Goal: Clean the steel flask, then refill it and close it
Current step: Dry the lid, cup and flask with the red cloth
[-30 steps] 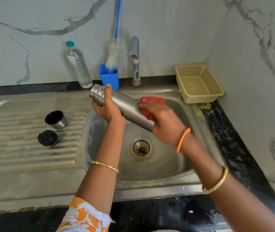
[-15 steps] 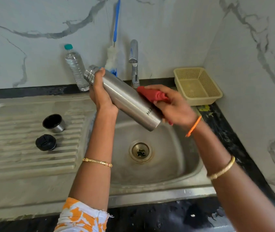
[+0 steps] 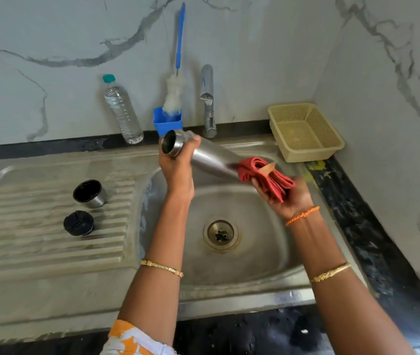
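Flask (image 3: 211,157) within left fingers (image 3: 193,140) (neck)

flask (image 3: 211,156) mouth turned toward camera, red cloth (image 3: 265,176) slid to its base

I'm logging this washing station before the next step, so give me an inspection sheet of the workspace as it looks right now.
Surface: steel sink with ribbed drainboard, set in a dark counter.
Job's things: steel flask tilted over the basin, mouth open; red cloth at its lower end; steel cup and black cap on the drainboard; water bottle by the wall.
Clutter: bottle brush in a blue holder; beige basket.
Grippers: left hand grips the flask neck; right hand holds the cloth.
Cables: nothing seen.
Surroundings: marble-pattern walls; tap, no water seen running.
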`<state>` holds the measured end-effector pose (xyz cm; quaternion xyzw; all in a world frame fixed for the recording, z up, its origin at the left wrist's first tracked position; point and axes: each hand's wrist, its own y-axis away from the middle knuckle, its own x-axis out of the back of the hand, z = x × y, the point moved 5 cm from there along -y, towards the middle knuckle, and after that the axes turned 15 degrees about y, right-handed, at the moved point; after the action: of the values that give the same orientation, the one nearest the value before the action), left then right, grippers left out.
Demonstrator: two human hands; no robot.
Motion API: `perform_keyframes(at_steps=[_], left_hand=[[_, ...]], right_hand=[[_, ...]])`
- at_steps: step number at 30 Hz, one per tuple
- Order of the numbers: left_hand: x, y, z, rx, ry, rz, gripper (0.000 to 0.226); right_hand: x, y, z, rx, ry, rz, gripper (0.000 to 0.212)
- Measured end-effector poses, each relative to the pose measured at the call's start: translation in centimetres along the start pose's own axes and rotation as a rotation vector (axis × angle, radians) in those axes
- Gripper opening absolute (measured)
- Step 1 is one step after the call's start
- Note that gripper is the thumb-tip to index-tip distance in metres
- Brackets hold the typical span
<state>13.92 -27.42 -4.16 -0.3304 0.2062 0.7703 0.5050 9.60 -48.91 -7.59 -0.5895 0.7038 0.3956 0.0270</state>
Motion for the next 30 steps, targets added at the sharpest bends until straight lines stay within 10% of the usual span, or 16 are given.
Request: perform_keyframes(at_steps=[6,10,19,25,30], left_hand=[[0.8,3.2,-2.5,0.078,-0.075,0.173,0.034],[-0.5,3.3,-3.1,0.141,-0.06,0.181,0.027],[0.4,2.1,-1.2,0.117,-0.072,0.305,0.027],[-0.9,2.4,-0.5,0.072,-0.054,0.309,0.022],[0.4,1.6,0.8,0.192,-0.026,0.371,0.023]], right_hand=[[-2.2,1.6,-3.0,0.696,0.801,0.451,0.031],[-6.2,5.8,1.0,1.136,1.204,0.147,0.063],[-0.1,1.8,5.1,0.952,1.223,0.336,0.071],[-7.2,4.0,5.7,1.288,1.276,0.039,0.065],[-1.5,2.1,7.1,1.282,1.242,0.157,0.064]])
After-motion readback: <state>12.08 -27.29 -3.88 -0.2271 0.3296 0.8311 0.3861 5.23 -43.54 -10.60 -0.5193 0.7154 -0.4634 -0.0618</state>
